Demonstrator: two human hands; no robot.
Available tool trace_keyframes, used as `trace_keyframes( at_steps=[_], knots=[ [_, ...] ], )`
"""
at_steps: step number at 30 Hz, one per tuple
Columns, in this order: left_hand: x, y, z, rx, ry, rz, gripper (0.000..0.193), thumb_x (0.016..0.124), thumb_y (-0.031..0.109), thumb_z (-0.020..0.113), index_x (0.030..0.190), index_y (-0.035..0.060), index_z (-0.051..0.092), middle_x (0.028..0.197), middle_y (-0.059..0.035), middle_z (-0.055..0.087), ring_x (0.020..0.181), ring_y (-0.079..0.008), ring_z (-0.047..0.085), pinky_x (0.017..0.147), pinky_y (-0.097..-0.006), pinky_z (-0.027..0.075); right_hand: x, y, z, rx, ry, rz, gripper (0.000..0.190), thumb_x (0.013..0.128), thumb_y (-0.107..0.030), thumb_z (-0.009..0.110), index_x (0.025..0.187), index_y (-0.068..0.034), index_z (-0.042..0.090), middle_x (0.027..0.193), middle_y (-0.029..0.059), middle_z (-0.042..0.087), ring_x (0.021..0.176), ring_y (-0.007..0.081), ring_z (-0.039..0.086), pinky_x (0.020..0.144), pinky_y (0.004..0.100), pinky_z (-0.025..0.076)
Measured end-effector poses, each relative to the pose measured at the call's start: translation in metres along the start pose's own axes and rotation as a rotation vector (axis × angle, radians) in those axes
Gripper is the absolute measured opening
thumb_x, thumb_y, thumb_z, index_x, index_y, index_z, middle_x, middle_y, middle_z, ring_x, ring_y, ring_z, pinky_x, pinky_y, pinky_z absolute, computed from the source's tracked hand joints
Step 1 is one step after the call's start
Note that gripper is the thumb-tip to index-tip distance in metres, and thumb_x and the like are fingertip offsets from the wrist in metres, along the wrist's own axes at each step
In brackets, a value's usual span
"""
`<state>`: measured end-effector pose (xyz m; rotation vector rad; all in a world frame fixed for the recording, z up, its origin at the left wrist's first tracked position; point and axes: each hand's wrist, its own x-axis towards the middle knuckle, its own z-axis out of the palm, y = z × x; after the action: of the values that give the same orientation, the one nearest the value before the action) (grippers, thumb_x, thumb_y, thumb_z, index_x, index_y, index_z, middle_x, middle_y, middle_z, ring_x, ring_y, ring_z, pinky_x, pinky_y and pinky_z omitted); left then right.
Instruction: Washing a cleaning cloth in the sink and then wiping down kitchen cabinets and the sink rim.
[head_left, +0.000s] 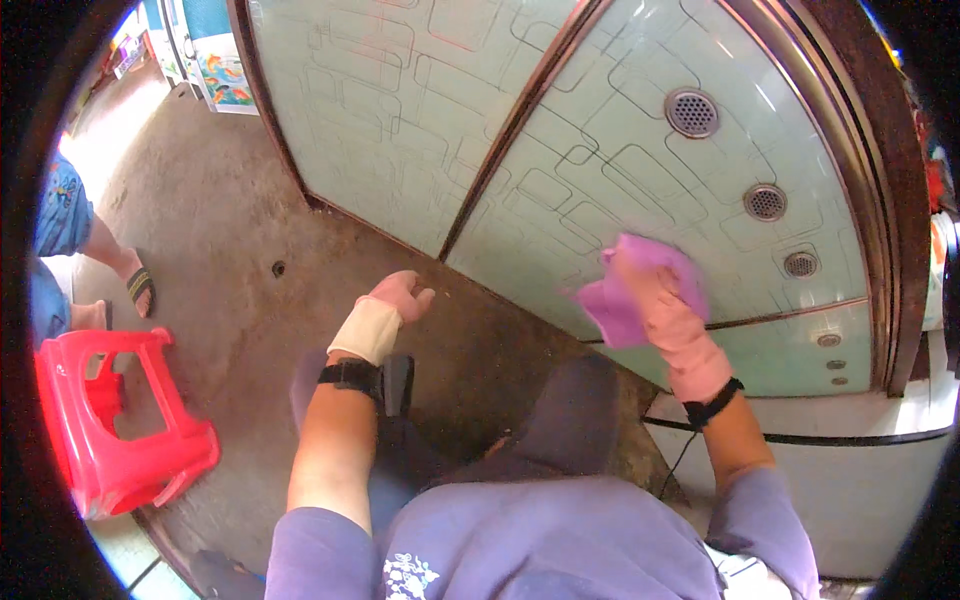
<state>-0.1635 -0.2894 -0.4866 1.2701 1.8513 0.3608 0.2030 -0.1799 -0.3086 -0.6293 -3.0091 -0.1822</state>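
My right hand (667, 300), in a pink glove, holds a purple cloth (626, 322) against a pale green cabinet door panel (555, 195) patterned with rounded rectangles. Round metal vents (691, 113) run down that panel to the right of the cloth. My left hand (409, 296), in a pink glove with a cream cuff, hangs above the brown floor, touching nothing; its fingers are loosely curled and apart. Black bands circle both wrists.
A red plastic stool (142, 442) lies on its side on the concrete floor (240, 300) at left. Beside it another person's legs and sandalled feet (135, 281) show. A white appliance or cabinet (802, 480) stands at lower right, with a thin dark cable near it.
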Motion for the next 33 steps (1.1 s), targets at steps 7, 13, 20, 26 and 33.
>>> trace_keyframes(
  at_steps=[7,13,20,26,33],
  knots=[
    [-0.001,0.026,-0.004,-0.163,0.165,0.206,0.047,0.089,0.032,0.061,0.121,-0.0025,0.058,0.12,-0.0207,0.062,0.114,-0.0328,0.06,0.097,-0.0391,0.047,0.086,-0.018,-0.026,-0.135,0.346,-0.122,0.058,0.081,-0.004,0.051,0.139,-0.007,0.049,0.141,0.0032,0.052,0.115,0.0286,0.052,0.104,0.0387,0.04],
    [-0.023,0.021,-0.014,-0.257,0.208,0.297,0.047,0.088,0.031,0.062,0.12,-0.0031,0.059,0.117,-0.0211,0.064,0.108,-0.0322,0.062,0.094,-0.0395,0.048,0.011,-0.015,-0.038,-0.333,0.127,0.05,0.057,0.083,-0.007,0.049,0.14,-0.005,0.046,0.146,0.0081,0.045,0.129,0.0309,0.044,0.113,0.0415,0.034],
    [-0.024,0.041,-0.007,-0.219,0.199,0.305,0.048,0.088,0.032,0.062,0.122,-0.0021,0.058,0.116,-0.0208,0.064,0.103,-0.0314,0.064,0.09,-0.0394,0.05,0.059,-0.013,-0.026,-0.265,0.209,-0.086,0.059,0.077,-0.004,0.053,0.136,-0.008,0.052,0.14,0.0041,0.052,0.11,0.0248,0.054,0.101,0.0354,0.042],
    [-0.033,0.017,0.008,-0.237,0.251,0.336,0.044,0.09,0.026,0.062,0.122,-0.0031,0.058,0.112,-0.0204,0.066,0.102,-0.0287,0.065,0.09,-0.0359,0.05,0.022,-0.014,-0.025,-0.32,0.117,-0.018,0.061,0.078,-0.012,0.05,0.138,0.001,0.046,0.149,0.0061,0.041,0.138,0.0243,0.037,0.118,0.0388,0.026],
    [-0.047,0.077,-0.023,-0.297,0.336,0.433,0.04,0.09,0.022,0.062,0.12,-0.0042,0.059,0.105,-0.0216,0.068,0.101,-0.03,0.066,0.089,-0.0355,0.051,0.085,-0.022,-0.033,-0.54,0.43,0.029,0.06,0.078,-0.006,0.054,0.138,-0.014,0.052,0.142,-0.0011,0.051,0.108,0.0159,0.056,0.096,0.0322,0.041]
  ],
)
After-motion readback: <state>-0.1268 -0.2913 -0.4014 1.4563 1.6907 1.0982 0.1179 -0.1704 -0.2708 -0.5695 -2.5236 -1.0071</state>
